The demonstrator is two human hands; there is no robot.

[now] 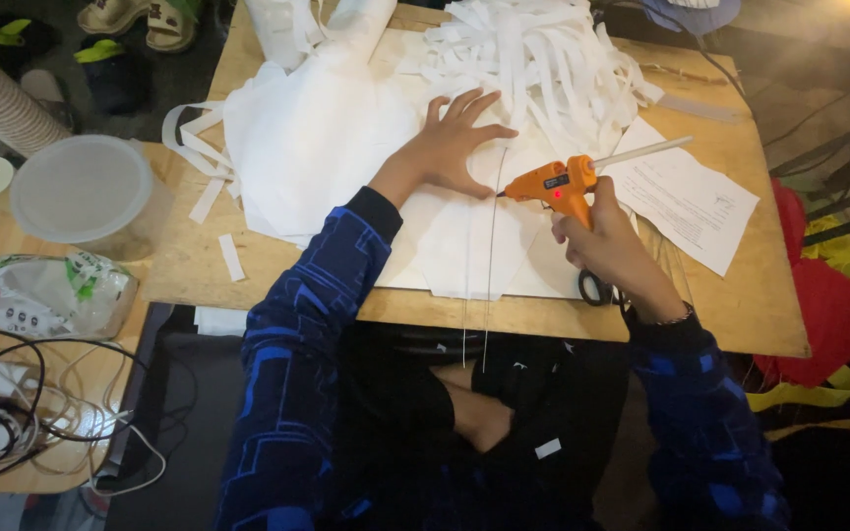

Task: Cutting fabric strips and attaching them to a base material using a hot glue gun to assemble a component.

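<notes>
Head view is showing you working the orange hot glue gun, which your right hand is gripping closed around the handle, nozzle aimed left at the white paper sheets mid-table. Your left hand is pressing flat, fingers spread, holding no object. A thin wire is lying across the sheet; whether any glue is down yet, I cannot tell. A heap of white paper strips is waiting behind, apparently unattached. Scissors are sitting under your right wrist, a printed page just beside. A plastic tub is standing well apart on the wooden table.
</notes>
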